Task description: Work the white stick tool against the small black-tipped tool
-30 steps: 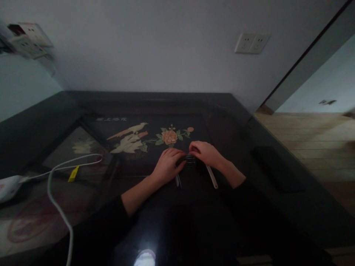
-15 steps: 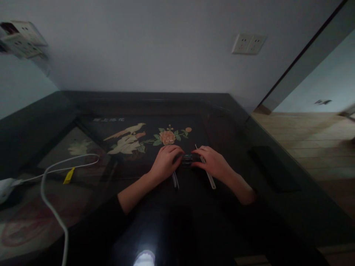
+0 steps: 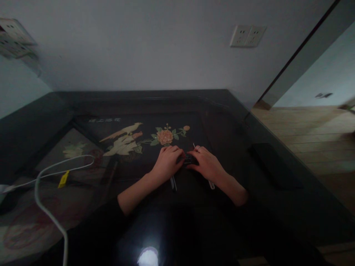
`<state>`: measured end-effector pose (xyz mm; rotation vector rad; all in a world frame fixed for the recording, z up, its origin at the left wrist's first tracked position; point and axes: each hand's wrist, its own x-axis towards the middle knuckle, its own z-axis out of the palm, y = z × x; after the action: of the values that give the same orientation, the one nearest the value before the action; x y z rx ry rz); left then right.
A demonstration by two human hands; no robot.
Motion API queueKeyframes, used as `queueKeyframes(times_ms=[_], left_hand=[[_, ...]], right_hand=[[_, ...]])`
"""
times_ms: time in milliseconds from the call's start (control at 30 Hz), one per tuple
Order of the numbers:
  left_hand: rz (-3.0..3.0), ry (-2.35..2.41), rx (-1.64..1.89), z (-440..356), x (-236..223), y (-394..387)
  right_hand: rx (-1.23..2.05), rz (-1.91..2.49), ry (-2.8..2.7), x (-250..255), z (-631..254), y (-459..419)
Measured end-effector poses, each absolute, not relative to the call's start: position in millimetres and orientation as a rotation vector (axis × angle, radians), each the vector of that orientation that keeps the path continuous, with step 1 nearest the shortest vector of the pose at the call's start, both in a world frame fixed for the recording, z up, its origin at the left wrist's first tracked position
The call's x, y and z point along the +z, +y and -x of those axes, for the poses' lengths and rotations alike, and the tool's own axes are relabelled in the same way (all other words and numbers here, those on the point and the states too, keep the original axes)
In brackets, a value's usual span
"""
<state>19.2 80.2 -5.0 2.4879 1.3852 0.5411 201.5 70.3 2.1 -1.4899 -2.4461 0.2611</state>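
Between my two hands is a small dark object with shiny pale stripes (image 3: 188, 159), partly covered by fingers. My left hand (image 3: 168, 161) is closed, its thumb and fingers gripping the left end. From the other side, my right hand (image 3: 208, 162) pinches the right end with thumb and forefinger. A slim grey-blue tool (image 3: 173, 183) lies on the table, its upper part hidden beneath my left hand. Under my right hand lies a thin pale strip with a hole at its end (image 3: 212, 185); its middle is covered.
The glossy dark table (image 3: 230, 221) bears a bird-and-flower picture. A white cable (image 3: 51, 212) with a yellow tag (image 3: 63, 179) loops at left. At right lies a flat black object (image 3: 274, 166). A wall socket (image 3: 247, 36) is behind the table.
My right hand has moved closer to my left, so less of the striped object shows. The pale strip is more covered now. The view has shifted slightly.
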Motion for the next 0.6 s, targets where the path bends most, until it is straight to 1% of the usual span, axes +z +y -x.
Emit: queueKeyframes(times_ms=[600], left_hand=[[-2.507,1.39,0.495,-19.5,-9.1,81.6]], right_hand=[[0.263,1.517,-2.463,5.7,-195.8,68.1]])
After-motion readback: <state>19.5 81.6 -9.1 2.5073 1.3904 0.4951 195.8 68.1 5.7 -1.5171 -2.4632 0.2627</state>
